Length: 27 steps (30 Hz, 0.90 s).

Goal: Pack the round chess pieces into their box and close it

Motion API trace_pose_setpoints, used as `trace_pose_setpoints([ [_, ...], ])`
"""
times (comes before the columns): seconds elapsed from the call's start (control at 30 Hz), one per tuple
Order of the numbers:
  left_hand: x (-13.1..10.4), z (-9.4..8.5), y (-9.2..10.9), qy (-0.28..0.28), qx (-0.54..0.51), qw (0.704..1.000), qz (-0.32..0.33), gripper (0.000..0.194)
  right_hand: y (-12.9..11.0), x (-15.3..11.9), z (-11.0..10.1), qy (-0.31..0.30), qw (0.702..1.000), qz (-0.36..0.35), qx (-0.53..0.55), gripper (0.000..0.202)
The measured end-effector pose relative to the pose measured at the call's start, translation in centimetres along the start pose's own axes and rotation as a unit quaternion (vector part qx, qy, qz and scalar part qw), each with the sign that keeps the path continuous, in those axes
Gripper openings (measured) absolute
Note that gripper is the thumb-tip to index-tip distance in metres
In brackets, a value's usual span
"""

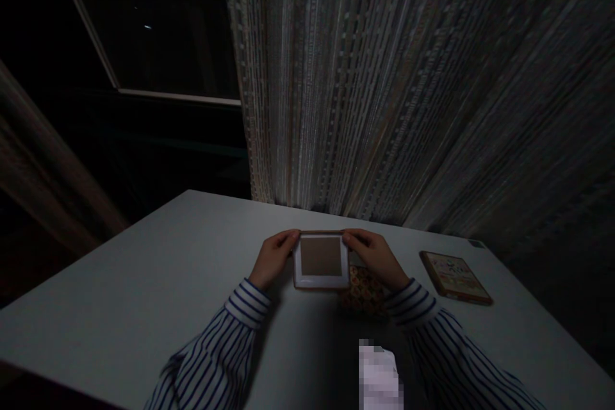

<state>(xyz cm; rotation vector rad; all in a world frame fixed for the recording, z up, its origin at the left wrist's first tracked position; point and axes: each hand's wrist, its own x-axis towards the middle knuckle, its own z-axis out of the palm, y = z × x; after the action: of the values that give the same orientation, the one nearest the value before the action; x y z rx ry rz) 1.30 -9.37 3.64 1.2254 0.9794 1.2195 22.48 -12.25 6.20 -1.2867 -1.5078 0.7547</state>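
Note:
Between both hands a small picture frame (321, 281) is held up, tilted toward me, with a thin brown edge, a pale border and a plain grey-brown middle. My left hand (275, 259) grips its left upper corner, thumb on the front. On the right upper corner, my right hand (377, 257) pinches it the same way. Below the right hand and partly hidden by the frame and wrist, a patterned orange-and-dark item (362, 291) rests on the table; its kind is unclear.
A white table (192, 275) spans the view. To the right lies a brown-edged framed picture or book (456, 277), and a small dark flat item (476, 243) sits at the far right corner. A string curtain (336, 90) hangs behind the table. Near the front is a blurred pale object (379, 378).

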Motion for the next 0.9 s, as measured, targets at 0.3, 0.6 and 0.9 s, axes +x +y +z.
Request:
trace_pose_setpoints([
  [0.3,-0.3,1.6,-0.6,0.014,-0.033,0.999,0.016,0.048,0.9,-4.1,-1.6,-0.058,0.998,0.018,-0.036,0.03],
  [0.6,-1.2,3.7,-2.4,0.004,-0.033,0.999,0.012,0.049,3.6,-7.9,-4.0,0.103,0.971,-0.125,-0.178,0.027],
  [0.9,-2.3,5.1,-4.4,-0.027,-0.08,0.996,-0.018,0.054,5.7,-10.0,-3.9,0.177,0.919,-0.222,-0.273,0.02],
])
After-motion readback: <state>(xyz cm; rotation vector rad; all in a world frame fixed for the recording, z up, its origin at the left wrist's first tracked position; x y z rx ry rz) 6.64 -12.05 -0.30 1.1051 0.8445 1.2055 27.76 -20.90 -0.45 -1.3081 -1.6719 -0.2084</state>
